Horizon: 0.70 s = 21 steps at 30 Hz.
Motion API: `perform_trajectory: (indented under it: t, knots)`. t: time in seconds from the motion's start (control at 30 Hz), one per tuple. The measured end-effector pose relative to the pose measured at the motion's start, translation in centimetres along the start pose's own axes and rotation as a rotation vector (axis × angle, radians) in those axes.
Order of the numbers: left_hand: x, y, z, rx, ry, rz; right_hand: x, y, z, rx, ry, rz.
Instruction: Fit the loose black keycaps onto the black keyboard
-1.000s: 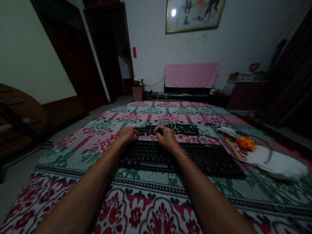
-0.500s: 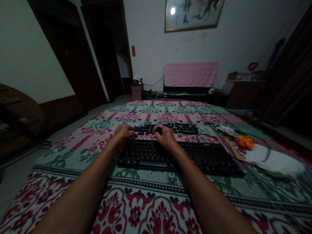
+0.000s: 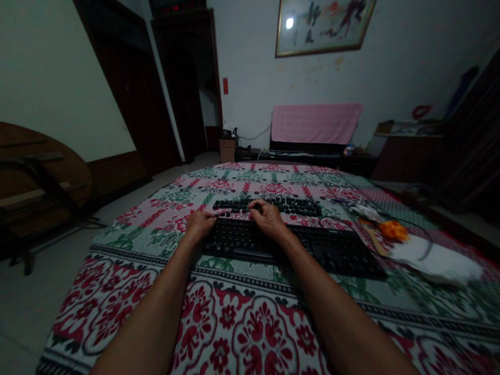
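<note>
A black keyboard (image 3: 336,250) lies on the patterned cloth, many of its key positions showing bare sockets with no caps. Behind it, loose black keycaps (image 3: 300,206) are laid out in rows. My left hand (image 3: 200,225) is at the keyboard's upper left corner, thumb and fingers pressed together; what they pinch, if anything, is too small to make out. Just right of those fingertips lie a few keycaps (image 3: 224,214). Over the keyboard's back edge, my right hand (image 3: 269,219) pinches a small dark piece that looks like a keycap between thumb and forefinger.
To the right lie an orange bundle (image 3: 394,230), a white cloth (image 3: 437,258) and a dark cable (image 3: 427,239). The floral cloth (image 3: 242,333) covers the whole surface. A round folded tabletop (image 3: 42,172) leans at the left wall.
The view has shifted slightly left. My left hand has come down from the keycap rows to the keyboard's corner. My right hand keeps its pinch near the same spot.
</note>
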<state>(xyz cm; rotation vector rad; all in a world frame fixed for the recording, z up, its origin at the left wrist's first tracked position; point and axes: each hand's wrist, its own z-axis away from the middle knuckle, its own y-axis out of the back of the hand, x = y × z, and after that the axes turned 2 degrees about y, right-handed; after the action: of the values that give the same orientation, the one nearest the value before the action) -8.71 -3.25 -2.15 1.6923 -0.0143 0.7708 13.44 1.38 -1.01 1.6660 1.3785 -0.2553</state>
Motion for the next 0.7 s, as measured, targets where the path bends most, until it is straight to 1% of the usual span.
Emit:
perform_trajectory:
  t: [0.1,0.27,0.37,0.53,0.7]
  knots:
    - [0.0,-0.2,0.4,0.021,-0.016,-0.005,-0.6,-0.2,0.7,-0.062,-0.015,-0.01]
    - [0.0,-0.6,0.5,0.027,-0.043,0.019,-1.3,-0.2,1.4,-0.197,-0.001,-0.062]
    - [-0.2,-0.7,0.6,0.032,-0.038,0.07,-1.3,0.3,1.3,-0.249,0.007,-0.093]
    - [-0.1,-0.6,0.7,0.055,-0.038,0.095,-1.5,1.7,1.1,-0.304,-0.031,-0.142]
    - [0.3,-0.6,0.9,0.043,-0.044,0.087,-2.5,2.1,1.3,-0.461,-0.015,-0.208]
